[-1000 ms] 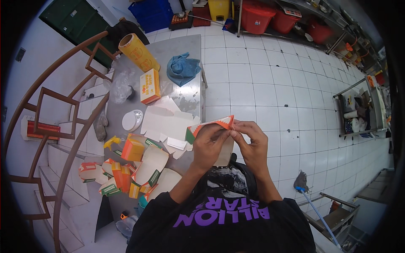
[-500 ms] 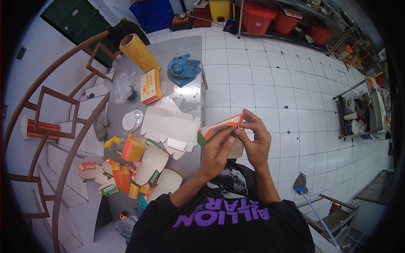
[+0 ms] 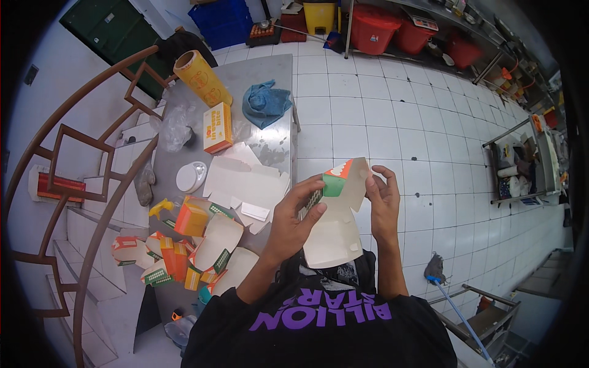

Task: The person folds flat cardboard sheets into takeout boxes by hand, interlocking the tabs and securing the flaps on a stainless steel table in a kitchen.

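A partly folded cardboard food box (image 3: 331, 236), orange and green outside and plain pale inside, is held up in front of my chest, beyond the table's right edge. My left hand (image 3: 294, 218) grips its left side, thumb on the inner face and fingers behind. My right hand (image 3: 383, 196) pinches the upright flap at its right. To the left, several folded boxes (image 3: 224, 236) in orange, green and yellow lie heaped on the metal table (image 3: 275, 67). Flat pale card blanks (image 3: 245, 184) are spread beside them.
On the table are a blue cloth (image 3: 265, 105), a yellow film roll (image 3: 202, 76), an orange-and-white carton (image 3: 218, 127), a small white scale (image 3: 191, 176) and a clear plastic bag (image 3: 176, 129). A brown railing (image 3: 92, 227) curves along the left. A mop (image 3: 437, 279) stands on the tiled floor at right.
The box has been turned and opened out, so its pale inside faces up and one panel hangs toward me. My right hand has shifted slightly right, my left hand lower and slightly left.
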`<state>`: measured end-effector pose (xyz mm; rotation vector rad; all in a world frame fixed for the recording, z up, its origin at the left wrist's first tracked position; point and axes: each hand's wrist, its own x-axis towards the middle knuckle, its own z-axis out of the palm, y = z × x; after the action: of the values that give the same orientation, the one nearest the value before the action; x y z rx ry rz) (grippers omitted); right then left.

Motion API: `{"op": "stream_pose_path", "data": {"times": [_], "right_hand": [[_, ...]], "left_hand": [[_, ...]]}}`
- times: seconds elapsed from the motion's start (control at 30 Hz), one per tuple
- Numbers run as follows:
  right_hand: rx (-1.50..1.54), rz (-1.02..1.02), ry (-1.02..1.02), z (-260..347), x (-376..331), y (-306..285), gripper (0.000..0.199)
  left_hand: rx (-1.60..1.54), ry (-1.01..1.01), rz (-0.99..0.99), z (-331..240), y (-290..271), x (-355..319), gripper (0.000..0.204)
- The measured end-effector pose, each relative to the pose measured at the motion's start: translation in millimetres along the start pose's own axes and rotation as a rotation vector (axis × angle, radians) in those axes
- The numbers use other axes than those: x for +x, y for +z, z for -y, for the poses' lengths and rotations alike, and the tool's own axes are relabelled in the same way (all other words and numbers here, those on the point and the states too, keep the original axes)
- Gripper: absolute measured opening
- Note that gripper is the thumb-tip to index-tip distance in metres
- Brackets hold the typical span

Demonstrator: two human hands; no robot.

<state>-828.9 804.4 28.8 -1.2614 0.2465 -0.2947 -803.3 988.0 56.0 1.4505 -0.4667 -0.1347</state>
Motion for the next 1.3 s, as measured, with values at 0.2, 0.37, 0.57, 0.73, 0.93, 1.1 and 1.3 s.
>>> {"op": "stream_pose_path", "data": {"times": [0.2,0.37,0.57,0.73,0.93,1.1,1.3], "right_hand": [[-0.705,-0.261,-0.428,7.4,-9.7,14.6,0.038],[-0.427,-0.047,-0.267,26.2,-19.8,26.7,0.027],[-0.331,-0.001,-0.139,27.7,-23.5,33.0,0.024],[0.010,0.039,0.018,8.2,-22.1,33.2,0.015],[-0.042,0.036,0.016,9.2,-27.2,31.1,0.013],[-0.050,0.069,-0.048,12.9,-27.6,25.3,0.012],[0.011,0.041,-0.037,15.9,-32.2,26.9,0.011]], "left_hand": [[0.021,-0.068,-0.105,-4.5,10.1,-0.2,0.035],[0.258,0.095,-0.162,0.1,8.2,-0.8,0.033],[0.269,0.120,-0.160,2.7,12.2,-2.7,0.032],[0.031,0.043,-0.124,7.1,22.4,-8.2,0.027],[-0.227,-0.085,-0.055,16.8,15.9,-8.8,0.024],[-0.224,-0.088,-0.071,9.8,21.7,-9.0,0.024],[-0.080,-0.038,-0.104,11.0,23.5,-9.8,0.024]]}}
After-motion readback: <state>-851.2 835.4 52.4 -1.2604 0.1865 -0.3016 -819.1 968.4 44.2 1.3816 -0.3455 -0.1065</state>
